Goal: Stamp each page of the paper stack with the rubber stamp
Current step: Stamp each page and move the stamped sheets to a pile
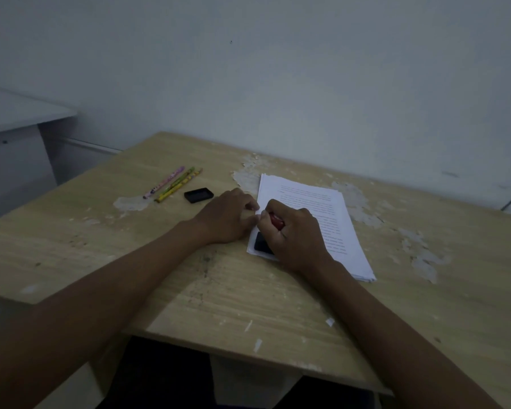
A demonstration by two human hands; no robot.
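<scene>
The right hand [295,234] curls tightly round the rubber stamp [276,222], whose red handle shows between the fingers while its black base presses on the near left corner of the paper stack [313,214], a pile of white printed pages near the desk's far edge. The left hand [229,216], fingers bent, rests on the desk [219,290], its fingertips touching the stack's left edge. Further left lie a black ink pad lid [199,195] and three pencils [173,184].
</scene>
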